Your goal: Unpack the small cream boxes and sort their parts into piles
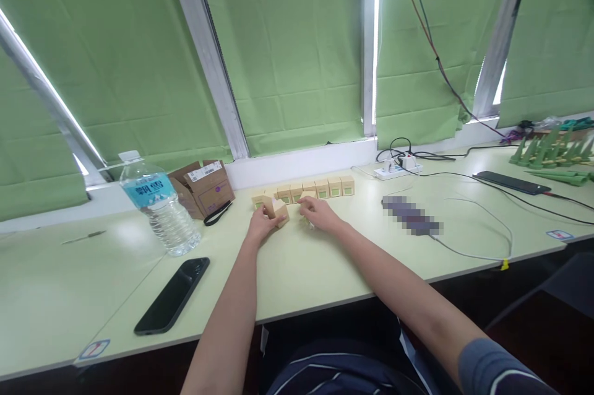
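Note:
My left hand [262,224] is closed on a small tan cardboard box [281,212] whose top flap stands up. Just to the right is my right hand [319,214], its fingers curled together over the table; a small whitish piece shows under them, too little to name. Behind both hands runs a row of several similar small boxes [335,187], each with a green-and-white window or label on its front. Part of that row is hidden by my hands and the held box.
On the left stand a large water bottle [160,209] and a brown carton [206,192] with a black strap [218,213]; a black phone [172,296] lies nearer. To the right are a power strip [399,167], cables, another phone [510,182] and green cone-shaped pieces [552,150].

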`<state>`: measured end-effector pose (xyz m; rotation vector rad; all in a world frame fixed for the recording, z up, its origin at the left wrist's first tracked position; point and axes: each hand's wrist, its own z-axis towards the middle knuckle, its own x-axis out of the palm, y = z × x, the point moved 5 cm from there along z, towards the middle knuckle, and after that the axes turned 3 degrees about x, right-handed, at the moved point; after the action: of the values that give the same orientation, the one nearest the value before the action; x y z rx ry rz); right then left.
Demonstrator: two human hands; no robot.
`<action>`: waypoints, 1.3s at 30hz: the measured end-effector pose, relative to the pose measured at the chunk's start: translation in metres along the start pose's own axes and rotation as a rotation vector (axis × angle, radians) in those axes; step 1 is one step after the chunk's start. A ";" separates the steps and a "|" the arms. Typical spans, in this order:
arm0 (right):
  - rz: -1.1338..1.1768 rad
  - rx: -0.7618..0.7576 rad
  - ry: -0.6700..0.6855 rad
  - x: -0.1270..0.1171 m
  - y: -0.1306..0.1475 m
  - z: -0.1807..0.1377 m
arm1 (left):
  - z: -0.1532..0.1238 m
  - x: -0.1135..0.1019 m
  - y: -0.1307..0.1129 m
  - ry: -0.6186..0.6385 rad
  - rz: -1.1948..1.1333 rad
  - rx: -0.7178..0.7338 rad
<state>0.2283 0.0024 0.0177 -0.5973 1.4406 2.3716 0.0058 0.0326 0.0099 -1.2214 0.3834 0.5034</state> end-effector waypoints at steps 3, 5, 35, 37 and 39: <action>0.002 0.021 -0.006 -0.002 -0.003 0.000 | -0.001 -0.033 0.015 -0.273 0.186 -0.123; -0.015 0.028 -0.009 -0.003 -0.004 -0.001 | -0.005 -0.051 0.024 -0.421 0.299 -0.223; -0.039 0.362 -0.317 -0.030 -0.054 0.010 | 0.004 -0.046 0.030 -0.370 0.238 -0.154; -0.029 0.389 -0.325 -0.030 -0.056 0.009 | 0.005 -0.045 0.032 -0.339 0.257 -0.148; -0.016 0.389 -0.324 -0.029 -0.057 0.010 | 0.005 -0.043 0.030 -0.334 0.283 -0.137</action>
<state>0.2775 0.0353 -0.0074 -0.1183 1.6648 1.9780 -0.0461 0.0385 0.0111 -1.1938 0.2385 0.9761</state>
